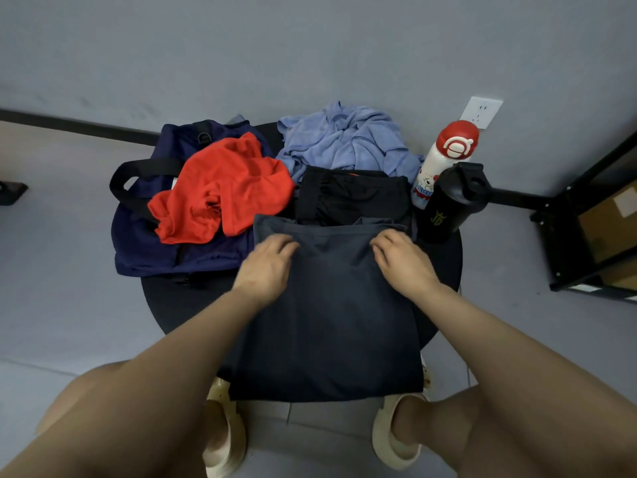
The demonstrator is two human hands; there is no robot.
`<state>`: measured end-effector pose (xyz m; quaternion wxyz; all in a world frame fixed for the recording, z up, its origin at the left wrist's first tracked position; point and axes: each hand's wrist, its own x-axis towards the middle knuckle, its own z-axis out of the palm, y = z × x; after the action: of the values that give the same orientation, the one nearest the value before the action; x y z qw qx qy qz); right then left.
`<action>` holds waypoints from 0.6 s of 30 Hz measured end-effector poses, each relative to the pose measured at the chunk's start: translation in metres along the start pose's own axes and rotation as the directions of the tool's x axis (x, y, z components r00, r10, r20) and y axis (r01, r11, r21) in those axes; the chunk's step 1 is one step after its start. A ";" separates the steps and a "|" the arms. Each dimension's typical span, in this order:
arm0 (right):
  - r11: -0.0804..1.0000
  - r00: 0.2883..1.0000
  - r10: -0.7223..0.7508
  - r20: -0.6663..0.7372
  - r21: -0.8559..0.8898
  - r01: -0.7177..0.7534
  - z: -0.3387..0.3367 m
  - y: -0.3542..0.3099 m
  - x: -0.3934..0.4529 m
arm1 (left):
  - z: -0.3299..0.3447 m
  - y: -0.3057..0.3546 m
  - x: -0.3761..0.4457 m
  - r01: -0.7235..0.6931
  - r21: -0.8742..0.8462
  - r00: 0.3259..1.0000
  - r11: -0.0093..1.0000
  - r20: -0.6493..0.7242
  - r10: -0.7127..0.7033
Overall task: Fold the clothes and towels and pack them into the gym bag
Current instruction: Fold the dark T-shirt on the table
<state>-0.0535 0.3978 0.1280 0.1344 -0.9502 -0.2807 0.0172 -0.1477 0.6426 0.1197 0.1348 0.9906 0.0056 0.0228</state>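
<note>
Closest in, under both forearms, a pair of cream slides [225, 439] sits on the grey floor, partly tucked under the hanging front edge of a dark grey garment [327, 315] that's spread flat over a small round black table [179, 305]. Both hands are on the far part of that garment: the left hand [267, 263] lies palm down with fingers loosely bent on the cloth, a bit blurred so I can't tell if it's actually pinching any fabric, and the right hand [401, 258] has its fingers curled down at the top right edge, looks like it's gripping the fabric there. Just past the fingertips there's a folded black garment [348, 196]. Left of the left hand, a crumpled red shirt [220, 191] is lying on top of the navy gym bag [144, 243], which has black straps and hangs off the table's left side. Just beyond the right hand stands a black bottle [451, 205], with a white bottle with a red cap [444, 160] touching behind it. Farthest out, between the bag and bottles, a rumpled light blue towel [344, 139], and a wall socket [481, 112] behind.
</note>
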 end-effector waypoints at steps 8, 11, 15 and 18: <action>0.985 0.845 -0.019 0.534 -0.133 0.106 0.035 -0.001 -0.046 | 0.045 0.010 -0.047 0.037 0.155 0.918 0.987 0.386 -0.095; 0.973 0.815 0.005 0.580 -0.191 0.129 0.040 0.010 -0.052 | 0.049 -0.007 -0.057 0.019 0.197 0.907 0.980 0.410 -0.100; 0.972 0.783 0.039 0.621 -0.205 0.114 0.041 0.015 -0.049 | 0.049 -0.017 -0.059 0.052 0.172 0.891 0.984 0.436 -0.124; 0.967 0.782 0.046 0.621 -0.224 0.121 0.041 0.013 -0.046 | 0.046 -0.017 -0.057 0.055 0.181 0.879 0.982 0.458 -0.134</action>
<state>-0.0901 0.3727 0.0834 -0.0869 -0.8946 -0.3281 0.2908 -0.2029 0.6455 0.0681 0.0517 0.9729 0.0233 -0.2240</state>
